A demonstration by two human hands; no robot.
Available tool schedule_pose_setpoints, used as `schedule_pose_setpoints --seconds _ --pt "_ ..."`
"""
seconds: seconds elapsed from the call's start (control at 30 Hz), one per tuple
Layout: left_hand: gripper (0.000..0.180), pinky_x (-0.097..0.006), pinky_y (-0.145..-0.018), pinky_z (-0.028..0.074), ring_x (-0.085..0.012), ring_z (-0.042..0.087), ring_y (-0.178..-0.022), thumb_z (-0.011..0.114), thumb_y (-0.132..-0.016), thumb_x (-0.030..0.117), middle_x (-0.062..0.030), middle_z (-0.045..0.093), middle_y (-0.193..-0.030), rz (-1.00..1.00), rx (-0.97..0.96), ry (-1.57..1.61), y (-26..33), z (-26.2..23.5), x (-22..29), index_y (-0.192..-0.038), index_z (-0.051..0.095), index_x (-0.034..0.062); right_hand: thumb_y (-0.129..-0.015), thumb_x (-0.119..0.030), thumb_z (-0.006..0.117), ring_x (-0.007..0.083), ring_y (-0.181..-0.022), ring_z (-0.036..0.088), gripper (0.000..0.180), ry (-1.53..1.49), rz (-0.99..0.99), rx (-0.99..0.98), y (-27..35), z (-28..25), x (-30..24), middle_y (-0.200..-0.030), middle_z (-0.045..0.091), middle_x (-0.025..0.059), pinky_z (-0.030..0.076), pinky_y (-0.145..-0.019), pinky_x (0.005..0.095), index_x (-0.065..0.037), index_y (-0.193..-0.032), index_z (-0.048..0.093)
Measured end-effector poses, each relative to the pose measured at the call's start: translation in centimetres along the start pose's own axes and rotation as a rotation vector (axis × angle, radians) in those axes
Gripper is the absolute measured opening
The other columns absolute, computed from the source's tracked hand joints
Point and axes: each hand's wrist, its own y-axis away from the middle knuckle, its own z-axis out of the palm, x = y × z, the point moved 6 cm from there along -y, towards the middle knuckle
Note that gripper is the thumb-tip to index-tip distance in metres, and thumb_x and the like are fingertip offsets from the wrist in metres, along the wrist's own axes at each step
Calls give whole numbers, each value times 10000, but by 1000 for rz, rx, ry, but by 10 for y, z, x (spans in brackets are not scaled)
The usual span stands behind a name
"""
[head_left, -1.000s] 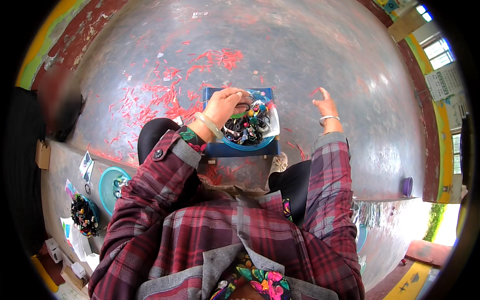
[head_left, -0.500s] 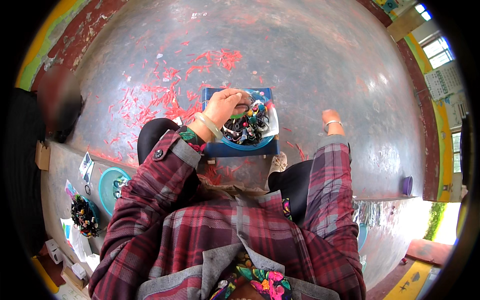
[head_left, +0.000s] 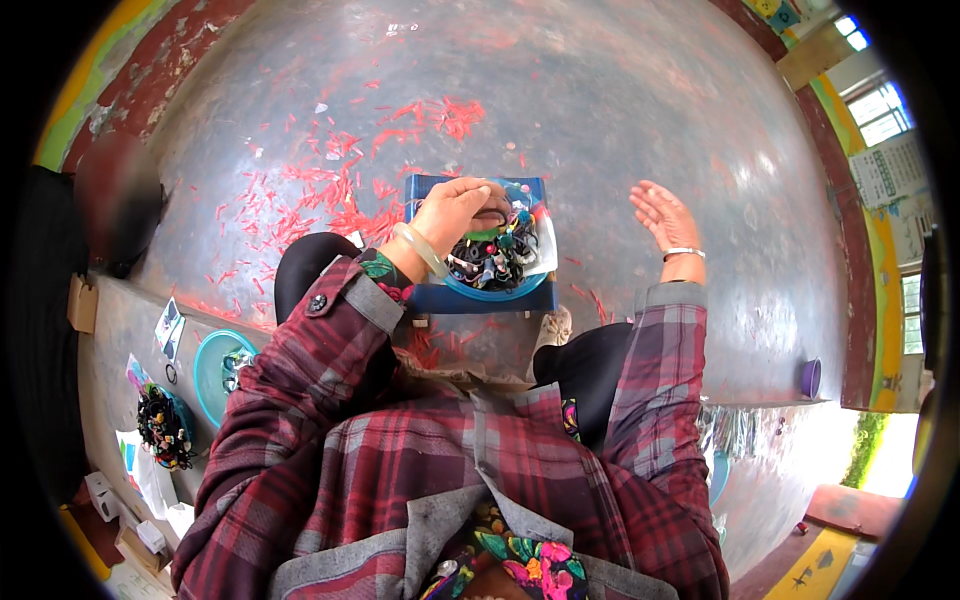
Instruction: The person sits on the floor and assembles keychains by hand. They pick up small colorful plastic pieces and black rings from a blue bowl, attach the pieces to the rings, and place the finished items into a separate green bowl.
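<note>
The left hand [head_left: 455,212] rests on the heap of small dark rings and beads [head_left: 492,256], which lies in the round blue plastic bowl [head_left: 500,290]; that bowl sits on the flat blue box [head_left: 440,297]. The right hand [head_left: 665,215] hangs to the right of the box, apart from it. Behind both hands, red paper scraps [head_left: 330,195] lie scattered over the grey concrete floor [head_left: 600,110]. Far left of the left hand, a turquoise round plate [head_left: 208,372] lies on the grey ledge [head_left: 110,340].

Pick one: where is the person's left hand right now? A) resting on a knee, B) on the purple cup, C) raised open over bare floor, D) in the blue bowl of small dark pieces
D: the left hand lies curled over the small dark pieces in the blue bowl on the blue box, while the right hand is raised open and empty above the floor.
</note>
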Motion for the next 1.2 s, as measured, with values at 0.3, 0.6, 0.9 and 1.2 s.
schedule_pose_setpoints --seconds 0.3,0.6,0.9,1.2 --pt "272 -323 -849 487 -230 572 -975 400 -914 124 -157 560 -1077 51 -86 288 2 5 10 -1098 499 -51 -786 -194 661 136 -906 579 388 99 -61 -473 43 173 -3 -1022 607 72 452 -771 262 -10 -1104 537" --pt "284 -303 -836 494 -219 574 -972 386 -916 124 -152 558 -1077 55 -39 274 5 3 13 -1120 492 -42 -763 -81 669 69 -663 527 118 -125 -164 -283 51 202 2 -755 605 13 414 -585 198 -13 -852 631" --pt "200 -253 -704 521 -161 614 -852 527 -869 96 -87 621 -958 90 12 131 4 1 12 -1037 577 0 -765 -65 661 55 -623 516 91 -216 -125 -270 55 201 -2 -728 599 -4 407 -566 182 -8 -831 635" --pt "181 -238 -682 526 -178 624 -841 525 -874 93 -104 627 -930 31 14 115 3 2 9 -998 579 -26 -775 -55 647 54 -648 529 92 -161 -153 -314 57 204 -5 -756 609 4 419 -572 178 -7 -852 634"
